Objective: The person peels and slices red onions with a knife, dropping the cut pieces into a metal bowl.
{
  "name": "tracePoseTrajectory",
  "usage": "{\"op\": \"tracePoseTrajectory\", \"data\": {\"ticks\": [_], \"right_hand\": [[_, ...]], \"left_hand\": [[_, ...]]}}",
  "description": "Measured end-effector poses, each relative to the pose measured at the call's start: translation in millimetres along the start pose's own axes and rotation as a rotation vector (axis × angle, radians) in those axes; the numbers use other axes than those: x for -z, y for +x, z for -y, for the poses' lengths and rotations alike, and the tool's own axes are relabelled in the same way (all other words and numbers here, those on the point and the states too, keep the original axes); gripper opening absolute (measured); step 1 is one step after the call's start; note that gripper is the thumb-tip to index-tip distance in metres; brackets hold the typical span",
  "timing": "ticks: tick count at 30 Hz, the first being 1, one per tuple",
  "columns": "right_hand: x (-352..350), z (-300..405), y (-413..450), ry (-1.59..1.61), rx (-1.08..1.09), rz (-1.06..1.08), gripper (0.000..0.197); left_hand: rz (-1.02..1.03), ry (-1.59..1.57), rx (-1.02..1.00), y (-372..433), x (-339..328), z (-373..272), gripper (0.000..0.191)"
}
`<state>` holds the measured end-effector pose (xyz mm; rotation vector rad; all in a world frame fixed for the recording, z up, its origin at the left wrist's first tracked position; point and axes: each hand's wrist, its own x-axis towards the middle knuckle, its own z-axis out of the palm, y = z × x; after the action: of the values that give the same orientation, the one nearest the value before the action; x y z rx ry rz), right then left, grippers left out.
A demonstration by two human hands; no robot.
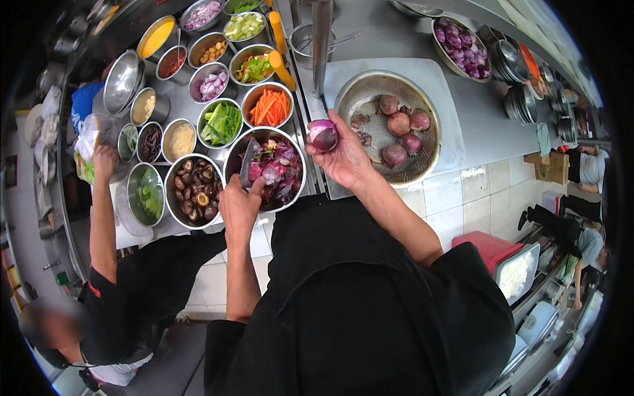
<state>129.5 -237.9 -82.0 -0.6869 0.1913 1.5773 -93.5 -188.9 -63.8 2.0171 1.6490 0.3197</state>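
My left hand [240, 200] grips a knife [247, 161], its blade pointing up over a steel container of purple onion skins [272, 168]. On the right, my right hand [346, 156] is palm up, holding a partly peeled red onion [324, 135] in its fingers. Beside that hand a perforated steel colander [431, 153] contains several unpeeled onions [398, 124] and some loose dry skins. The colander rests on a white cutting board [448, 99].
Left are steel containers of mushrooms [195, 190], carrot strips [270, 107] and sliced green vegetables [220, 123]. A metal post [322, 49] rises beyond my right hand. Peeled purple onions [460, 47] fill a bowl at upper right. A co-worker's arm [103, 218] reaches over the counter at left.
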Motion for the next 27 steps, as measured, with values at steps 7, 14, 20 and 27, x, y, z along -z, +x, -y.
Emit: {"op": "tracePoseTrajectory", "data": {"ticks": [7, 14, 20, 27], "right_hand": [[-7.1, 0.3, 0.1, -0.168, -0.044, -0.007, 0.043], [-34.3, -18.1, -2.9, -0.161, -0.04, -0.081, 0.038], [-28.8, -34.0, 7.5, -0.103, 0.102, -0.178, 0.035], [-47.5, -52.2, 2.8, -0.145, 0.172, -0.217, 0.035]], "left_hand": [[-0.005, -0.367, 0.017, -3.5, -2.2, -25.7, 0.036], [0.169, -0.745, -0.148, -5.2, -25.8, -49.7, 0.033], [0.229, -0.78, -0.2, -5.7, -17.8, -55.9, 0.039], [0.271, -0.789, -0.163, -2.5, -7.9, -39.7, 0.046]]}}
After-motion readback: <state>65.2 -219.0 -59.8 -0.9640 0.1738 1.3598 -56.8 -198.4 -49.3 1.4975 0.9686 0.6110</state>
